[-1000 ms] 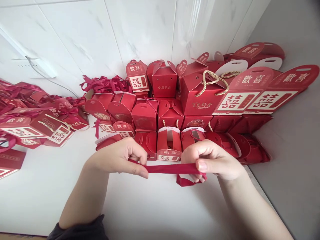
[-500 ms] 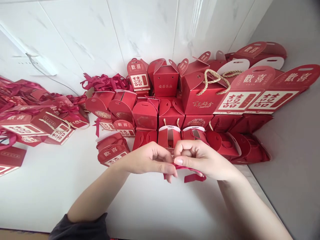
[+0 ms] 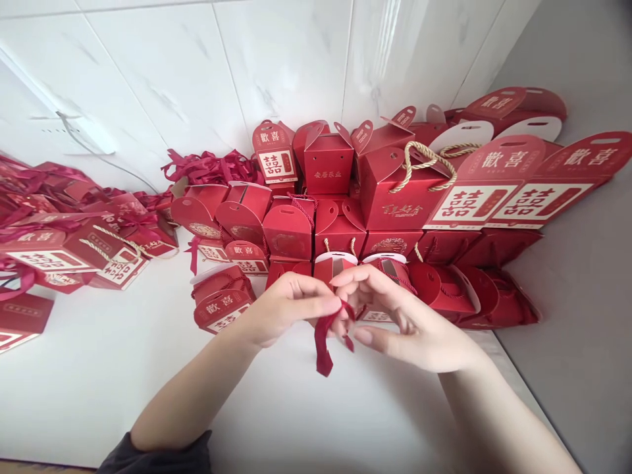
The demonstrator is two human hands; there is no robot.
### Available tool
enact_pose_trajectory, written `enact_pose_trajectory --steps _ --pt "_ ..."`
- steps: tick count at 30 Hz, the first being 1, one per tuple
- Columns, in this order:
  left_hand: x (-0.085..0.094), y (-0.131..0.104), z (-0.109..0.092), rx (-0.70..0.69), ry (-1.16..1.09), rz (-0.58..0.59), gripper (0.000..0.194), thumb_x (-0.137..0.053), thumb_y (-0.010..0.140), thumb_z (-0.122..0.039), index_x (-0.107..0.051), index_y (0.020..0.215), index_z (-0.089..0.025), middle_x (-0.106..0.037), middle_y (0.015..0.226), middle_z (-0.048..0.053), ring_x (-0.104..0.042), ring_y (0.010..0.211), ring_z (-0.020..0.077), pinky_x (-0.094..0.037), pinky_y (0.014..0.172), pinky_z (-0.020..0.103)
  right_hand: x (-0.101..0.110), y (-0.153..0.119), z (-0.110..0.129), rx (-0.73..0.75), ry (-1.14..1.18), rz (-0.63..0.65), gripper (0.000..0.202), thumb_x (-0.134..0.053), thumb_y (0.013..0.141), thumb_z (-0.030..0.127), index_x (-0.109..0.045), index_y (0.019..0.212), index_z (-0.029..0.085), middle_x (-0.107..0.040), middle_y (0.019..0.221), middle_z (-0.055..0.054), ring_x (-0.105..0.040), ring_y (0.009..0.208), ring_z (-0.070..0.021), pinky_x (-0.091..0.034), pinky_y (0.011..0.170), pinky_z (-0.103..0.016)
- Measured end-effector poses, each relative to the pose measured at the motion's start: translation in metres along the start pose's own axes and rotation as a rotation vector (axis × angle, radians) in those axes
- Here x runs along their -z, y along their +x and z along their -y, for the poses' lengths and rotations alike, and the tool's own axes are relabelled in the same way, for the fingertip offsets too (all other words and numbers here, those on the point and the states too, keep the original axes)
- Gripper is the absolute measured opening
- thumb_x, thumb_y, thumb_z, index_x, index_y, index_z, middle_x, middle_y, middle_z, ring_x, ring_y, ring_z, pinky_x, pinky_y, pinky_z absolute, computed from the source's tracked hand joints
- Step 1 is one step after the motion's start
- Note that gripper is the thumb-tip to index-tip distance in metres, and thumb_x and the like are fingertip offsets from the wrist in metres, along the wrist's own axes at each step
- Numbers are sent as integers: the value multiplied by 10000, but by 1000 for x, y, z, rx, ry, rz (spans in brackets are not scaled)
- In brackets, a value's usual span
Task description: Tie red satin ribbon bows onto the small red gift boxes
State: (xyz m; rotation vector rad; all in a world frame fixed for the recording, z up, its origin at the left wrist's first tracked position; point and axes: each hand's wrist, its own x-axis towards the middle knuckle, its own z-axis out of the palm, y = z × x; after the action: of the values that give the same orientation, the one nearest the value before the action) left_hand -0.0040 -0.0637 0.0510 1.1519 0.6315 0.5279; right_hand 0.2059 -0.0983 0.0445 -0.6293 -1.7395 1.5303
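Observation:
A dark red ribbon (image 3: 324, 345) hangs in a small loop, pinched between the thumb and fingers of my left hand (image 3: 293, 306). Its loose ends dangle above the white tabletop. Close beside it on the right, my right hand (image 3: 407, 319) has its thumb and forefinger apart; its other fingers curl behind the ribbon, and whether they touch it is hard to see. Just behind both hands stand red gift boxes (image 3: 336, 263) with rounded handle flaps, partly hidden by my fingers.
Stacked red boxes (image 3: 395, 197), some with gold rope handles, fill the back against the tiled wall (image 3: 291, 59). A heap of ribbons (image 3: 212, 168) lies at back left. More beribboned boxes (image 3: 54, 243) pile up at far left. A grey panel (image 3: 587, 276) bounds the right side.
My right thumb and forefinger have let go of the ribbon and spread apart. The ribbon, which stretched toward the right, now hangs down from my left fingers.

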Motion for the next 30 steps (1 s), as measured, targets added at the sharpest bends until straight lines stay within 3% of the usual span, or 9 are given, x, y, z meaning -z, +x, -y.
enact_pose_trajectory --steps 3,6,8,12,15,18,21,26,30 --pt "3 3 1 -19 -111 -71 307 -689 845 -391 -691 710 -115 -677 631 33 -609 544 97 -496 559 207 0 3 -5 14 -170 -158 280 -495 991 259 -454 1268 239 -607 972 -45 -614 889 -167 -524 814 -330" --pt "6 3 3 -12 -181 -45 382 -693 827 -455 -646 650 -119 -608 523 5 -540 464 78 -459 490 189 1 7 -12 105 -444 -329 194 -489 998 275 -557 1174 229 -634 1003 -52 -615 902 -171 -498 837 -309" --pt "8 1 4 -38 -222 -32 357 -753 767 -454 -652 662 -128 -609 518 -1 -531 455 75 -434 457 176 2 9 -15 183 -598 -359 152 -496 996 251 -594 1108 221 -646 1042 -59 -605 946 -178 -469 856 -296" --pt "11 -3 3 -142 -319 -78 295 -867 639 -314 -729 867 -187 -706 692 -5 -613 563 88 -472 518 167 2 13 -20 202 -684 -305 138 -447 1018 253 -575 1002 204 -612 917 -42 -555 809 -153 -430 743 -267" --pt "12 -5 0 -202 -381 -71 364 -839 673 -226 -731 1020 -244 -732 771 -22 -630 588 74 -492 553 154 -1 14 -23 146 -681 -273 232 -406 1032 297 -489 837 203 -489 758 1 -438 663 -130 -365 633 -258" --pt "12 -2 -2 -262 -449 -71 196 -784 750 -301 -766 918 -203 -749 799 13 -634 621 69 -503 566 136 -3 14 -23 81 -680 -221 306 -369 1042 327 -374 761 209 -408 712 24 -371 626 -119 -320 603 -254" --pt "12 2 -4 -265 -434 -103 204 -752 784 -358 -777 772 -157 -757 814 49 -660 688 89 -528 601 137 -4 14 -22 47 -697 -195 326 -349 1047 344 -333 750 210 -390 708 29 -361 627 -116 -307 606 -252" --pt "11 8 1 -305 -351 -147 118 -771 781 -325 -793 822 -217 -774 950 16 -717 810 97 -539 659 108 -3 14 -23 -9 -721 -153 351 -342 1046 368 -386 739 203 -417 704 28 -380 622 -113 -326 610 -249" --pt "9 10 6 -401 -165 -219 173 -654 886 -362 -786 949 -269 -751 1104 15 -706 1023 157 -551 861 187 -5 12 -20 -36 -674 -34 385 -388 1028 404 -520 739 186 -544 708 4 -480 626 -120 -389 618 -250"
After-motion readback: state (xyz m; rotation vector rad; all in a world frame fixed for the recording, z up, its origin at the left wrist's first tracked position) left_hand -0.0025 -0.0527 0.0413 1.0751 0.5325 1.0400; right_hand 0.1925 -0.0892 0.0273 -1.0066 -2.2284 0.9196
